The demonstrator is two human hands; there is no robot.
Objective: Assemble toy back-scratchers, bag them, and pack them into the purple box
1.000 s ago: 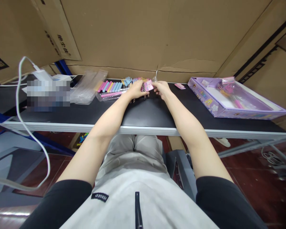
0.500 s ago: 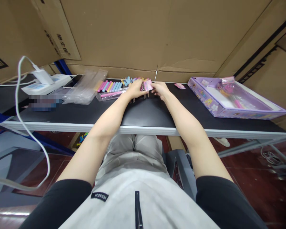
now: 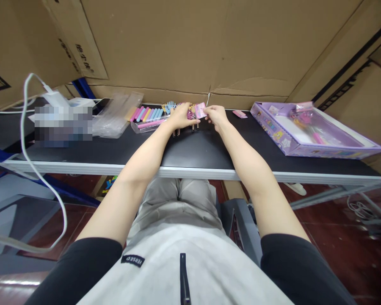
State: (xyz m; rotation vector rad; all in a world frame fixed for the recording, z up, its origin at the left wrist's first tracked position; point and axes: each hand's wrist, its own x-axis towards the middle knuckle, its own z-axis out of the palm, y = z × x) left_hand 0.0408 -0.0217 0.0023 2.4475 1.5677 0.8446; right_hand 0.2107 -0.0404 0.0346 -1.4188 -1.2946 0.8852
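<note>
My left hand (image 3: 180, 116) is closed over the right part of a clear plastic packet (image 3: 147, 126), its thumb and fingers around a magenta piece (image 3: 189, 114). A long pink stick shows inside the packet, left of the hand. Between the thumb and fingers of my right hand (image 3: 217, 117) is a small pink printed card (image 3: 200, 110), tilted beside the left fingertips. Behind the left hand are several colourful hand-shaped pieces (image 3: 169, 107), partly hidden. Short copper-coloured stems (image 3: 193, 127) stick out below the left hand.
Several pastel sticks (image 3: 148, 115) lie in a row beside clear plastic bags (image 3: 116, 118). Another pink card (image 3: 239, 114) is by the cardboard wall (image 3: 222, 51). An open purple box (image 3: 317, 150) with a packet inside stands right. A white cable (image 3: 23, 123) loops at the left.
The pink card has tilted up and shifted slightly right with my right hand, apart from the left fingers. The magenta piece now shows more between my left thumb and fingers.
</note>
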